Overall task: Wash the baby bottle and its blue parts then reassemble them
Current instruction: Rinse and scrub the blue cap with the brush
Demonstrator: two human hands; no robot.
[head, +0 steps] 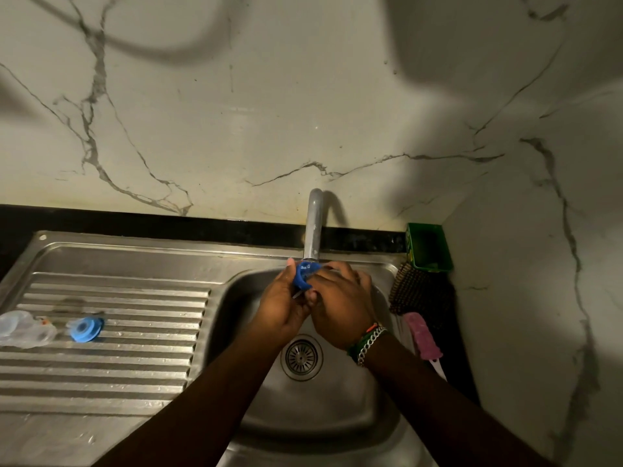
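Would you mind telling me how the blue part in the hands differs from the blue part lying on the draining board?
The held blue part is up under the tap, over the sink basin; the blue disc lies flat on the draining board.
The held blue part is gripped by the left hand and right hand; the blue disc is untouched.
The held blue part is largely hidden by fingers; the blue disc shows whole, a round ring.
Both are the same blue.

**Around the kitchen sink**

A stainless steel sink (337, 429) with a round slotted drain (301, 357) joins a ribbed steel draining board (111, 365) on its left. A curved metal tap (313, 227) rises behind the basin. A white marble-veined wall (236, 112) stands behind. At right sit a green plastic box (428, 247), a dark bristled brush (413, 289) and a pink-handled tool (423, 337).
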